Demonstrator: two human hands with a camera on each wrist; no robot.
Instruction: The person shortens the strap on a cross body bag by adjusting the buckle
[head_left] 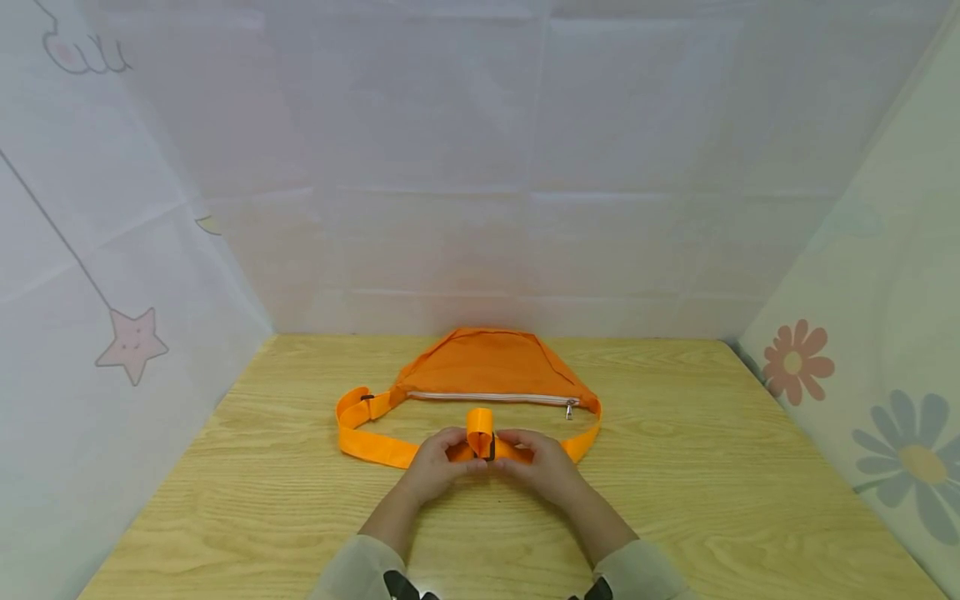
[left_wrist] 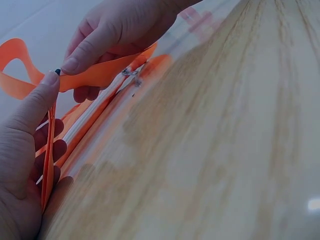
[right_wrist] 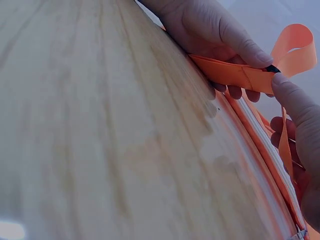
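Note:
An orange waist bag [head_left: 487, 362] lies on the wooden table, its white zipper [head_left: 487, 397] facing me. In front of it, my left hand [head_left: 437, 461] pinches the orange strap [left_wrist: 97, 73] just left of a small black slider buckle [head_left: 491, 448]. From the other side, my right hand [head_left: 545, 471] pinches the strap with its thumb right at that buckle. A loop of strap [head_left: 480, 421] stands up between the two hands. In the right wrist view, both thumbs meet close to the buckle [right_wrist: 272, 68], which they partly hide.
A second black slider [head_left: 367, 397] sits on the strap at the bag's left. The metal zipper pull [head_left: 569, 410] hangs at the right end. White cloth walls [head_left: 480, 208] with printed flowers and a star surround the wooden table [head_left: 720, 483].

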